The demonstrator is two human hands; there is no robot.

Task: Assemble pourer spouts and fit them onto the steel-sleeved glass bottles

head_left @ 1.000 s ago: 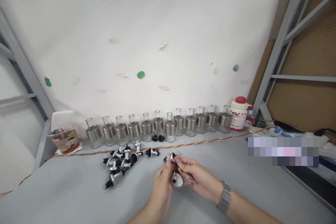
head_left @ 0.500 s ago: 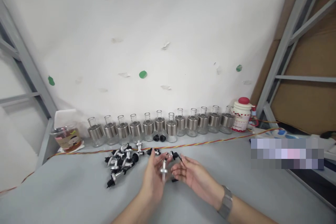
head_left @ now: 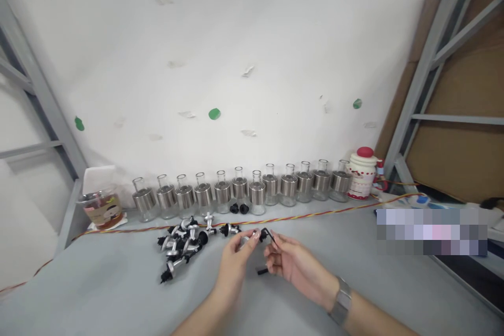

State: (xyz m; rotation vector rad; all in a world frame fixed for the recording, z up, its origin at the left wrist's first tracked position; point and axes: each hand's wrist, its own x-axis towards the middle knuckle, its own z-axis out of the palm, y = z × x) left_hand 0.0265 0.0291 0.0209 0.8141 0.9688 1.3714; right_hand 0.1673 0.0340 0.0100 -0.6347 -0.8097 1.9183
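Observation:
Before me, my left hand (head_left: 235,258) is closed, its thumb and fingers pinching a silver-and-black bottle pourer (head_left: 263,236). Most of that pourer is hidden by the fingers; its black end shows on the right. My right hand (head_left: 289,260) pinches a thin black bent rod (head_left: 271,236), whose tip meets or nearly meets the pourer's black end. Under the right fingers, a short black piece (head_left: 262,271) lies on the table. To the left is a heap of similar pourers (head_left: 183,244), with one pourer (head_left: 229,229) lying apart just beyond my left hand.
A row of glass bottles with metal sleeves (head_left: 203,195) stands along the wall. Two black caps (head_left: 239,209) sit before it. A twisted red-yellow wire (head_left: 307,215) crosses the grey table (head_left: 118,283). A jar (head_left: 103,210) stands left, a white-and-red canister (head_left: 360,176) right.
My left hand has turned over and closed around the pourer, hiding its silver body. My right hand stays close by with the black rod, and the short black piece shows more.

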